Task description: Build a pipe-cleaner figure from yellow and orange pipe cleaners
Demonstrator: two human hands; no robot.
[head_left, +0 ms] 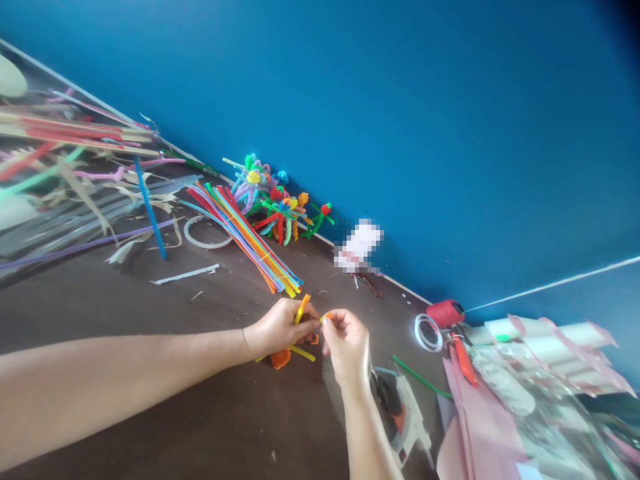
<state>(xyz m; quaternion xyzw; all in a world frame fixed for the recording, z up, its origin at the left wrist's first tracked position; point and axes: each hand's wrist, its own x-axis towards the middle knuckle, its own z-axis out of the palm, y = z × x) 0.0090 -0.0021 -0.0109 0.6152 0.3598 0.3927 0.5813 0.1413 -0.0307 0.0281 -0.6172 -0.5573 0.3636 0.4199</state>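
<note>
My left hand (pixel 285 328) is closed around a yellow and orange pipe-cleaner piece (pixel 303 309), one end of which sticks up above the fingers. From below the same hand, an orange pipe-cleaner coil (pixel 281 359) and a yellow stem (pixel 303 353) poke out. Thumb and fingers of my right hand (pixel 346 337) pinch a small orange and yellow end (pixel 327 316) close to the left fingertips. Whether all these parts are joined is hidden by the fingers. Beyond the hands lies a bundle of coloured pipe cleaners (pixel 245 237).
Several pipe-cleaner figures (pixel 287 207) stand along the blue wall (pixel 350 100). On the right are a glue gun (pixel 413 420), a green pipe cleaner (pixel 423 377), a red thread spool (pixel 445 311), red-handled pliers (pixel 465 360) and wrapped rolls (pixel 545 347). Blurred strips and sticks (pixel 75 133) crowd the left.
</note>
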